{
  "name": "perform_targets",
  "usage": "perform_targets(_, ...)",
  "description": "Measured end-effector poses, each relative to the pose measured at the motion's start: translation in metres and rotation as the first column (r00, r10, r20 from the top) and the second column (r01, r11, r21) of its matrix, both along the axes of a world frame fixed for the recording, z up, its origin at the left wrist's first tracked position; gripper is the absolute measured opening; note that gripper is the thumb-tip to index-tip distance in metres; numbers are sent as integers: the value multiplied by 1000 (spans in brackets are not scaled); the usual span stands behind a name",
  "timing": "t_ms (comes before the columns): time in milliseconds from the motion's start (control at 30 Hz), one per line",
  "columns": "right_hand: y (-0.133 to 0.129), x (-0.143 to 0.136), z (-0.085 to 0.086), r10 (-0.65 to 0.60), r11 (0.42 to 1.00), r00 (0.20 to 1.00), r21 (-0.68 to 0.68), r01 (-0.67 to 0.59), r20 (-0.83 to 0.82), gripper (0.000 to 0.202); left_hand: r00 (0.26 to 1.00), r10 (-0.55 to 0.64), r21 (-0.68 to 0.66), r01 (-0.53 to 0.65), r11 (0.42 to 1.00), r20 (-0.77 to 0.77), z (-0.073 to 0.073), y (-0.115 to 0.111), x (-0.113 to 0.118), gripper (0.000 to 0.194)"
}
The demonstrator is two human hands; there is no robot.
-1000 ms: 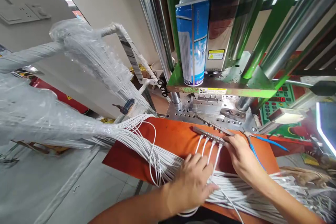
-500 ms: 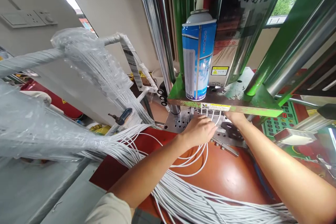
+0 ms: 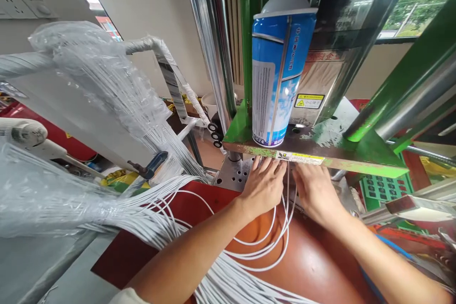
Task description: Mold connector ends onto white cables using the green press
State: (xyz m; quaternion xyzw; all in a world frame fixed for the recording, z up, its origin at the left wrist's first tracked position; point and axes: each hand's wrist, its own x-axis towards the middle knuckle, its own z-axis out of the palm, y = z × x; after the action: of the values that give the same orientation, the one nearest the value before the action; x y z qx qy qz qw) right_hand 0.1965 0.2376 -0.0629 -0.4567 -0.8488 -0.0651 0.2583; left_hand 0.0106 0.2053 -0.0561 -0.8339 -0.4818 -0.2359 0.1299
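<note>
- The left hand [image 3: 263, 185] is reaching up to the front edge of the green plate [image 3: 366, 166], just right of the frame's middle; a second ago it was lying over the cables lower down. Its fingers are sitting close together, tips going under the edge, so I can't tell what they are holding.
- The right hand [image 3: 315, 190] is now working just beside the left, its fingers bending in under the same edge. Half a second ago it was mostly hidden behind the plate. I can't tell whether it is gripping anything.
- The white cables [image 3: 286, 228] are now hanging between the two hands, below the plate's edge, and looping down toward the lower middle of the frame. A second ago they were running from a metal bar in the right hand over the red-brown board [image 3: 313, 251]; that bar is out of my sight now.
- The thick cable bundle [image 3: 217, 280] is still lying across the board, bottom centre.
- The blue spray can [image 3: 278, 76] is still standing on the plate, upper middle, looming larger than before.
- A white fan [image 3: 23, 133] is now showing more fully at the left edge, beside the plastic-wrapped bundle [image 3: 103, 71], which is still hanging upper left.
</note>
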Motion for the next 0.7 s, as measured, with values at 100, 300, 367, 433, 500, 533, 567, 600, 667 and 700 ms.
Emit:
perform_targets(100, -23, -14, -9, -77, 994, 984, 90, 63, 160, 45, 999, 45, -28, -45, 999, -15, -8, 2, 4, 41)
perform_targets(300, -9, -30, -12, -131, 990, 979, 72, 121, 154, 37, 999, 44, 27, -44, 999, -9, -22, 16, 9, 31)
perform_targets(367, -5, -30, -10, -109, 992, 989, 68, 102, 102, 39, 999, 33, 23, -34, 999, 13, -22, 20, 10, 31)
perform_targets(433, -7, -25, -4, -98, 994, 992, 62, 94, 73, 40, 999, 4, 1, -4, 1000, 51, -17, 22, 9, 38)
perform_targets(500, -23, -14, 2, -77, 995, 996, 71, 74, 52, 46, 993, -25, -39, 30, 999, 113, -8, 15, 1, 48)
perform_targets(533, -37, -5, 4, -54, 996, 998, 69, 51, 35, 50, 988, -40, -66, 50, 997, 149, -2, 6, -7, 51)
perform_targets(567, -56, 6, 3, -23, 998, 1000, 63, 22, 12, 55, 982, -56, -95, 74, 993, 183, 2, -8, -18, 53)
perform_targets(600, -79, 19, -2, 17, 999, 1000, 52, -17, -9, 61, 975, -72, -127, 100, 987, 211, 5, -28, -33, 56)
perform_targets(667, -131, 54, -20, 75, 997, 997, 17, -75, -23, 67, 966, -105, -183, 151, 971, 238, 3, -81, -69, 62)
perform_targets(700, -157, 74, -35, 106, 994, 994, -3, -105, 10, 72, 966, -105, -211, 156, 965, 235, -3, -114, -89, 68)
